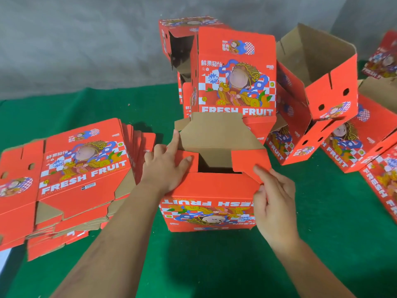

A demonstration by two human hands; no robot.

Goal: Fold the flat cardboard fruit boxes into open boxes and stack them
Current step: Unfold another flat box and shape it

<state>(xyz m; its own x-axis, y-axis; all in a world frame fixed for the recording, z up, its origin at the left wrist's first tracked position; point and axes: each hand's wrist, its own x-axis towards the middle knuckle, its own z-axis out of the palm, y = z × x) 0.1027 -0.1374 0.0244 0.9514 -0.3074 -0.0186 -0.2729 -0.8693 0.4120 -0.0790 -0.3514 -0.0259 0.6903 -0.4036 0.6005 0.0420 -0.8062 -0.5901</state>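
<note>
At the far left, a stack of flat red printed cardboard fruit boxes [64, 179] is laid on the green cloth-covered table [214, 261], its top sheet lettered "FRESH FRUIT". Just right of the stack, the left hand [166, 166] is rested on the left red flap [189, 161] of the half-folded red cardboard box [212, 190]; its fingers are spread, the index finger pointed up along the brown inner flap [219, 134], the others laid flat on the red flap. The box is stood in the middle of the table, near the front, with its printed side upside down toward the viewer and a dark opening left between the flaps. The right red flap [250, 162] is pinched by the right hand [272, 203], fingers on top and thumb beneath its lower corner. Behind the box, a tall upright folded red box [236, 76] is stood, with another folded box [182, 37] seen behind it. To the right, several open red boxes [318, 82] are piled tilted against each other, brown insides exposed. A grey wall [75, 39] is seen behind the table.
</note>
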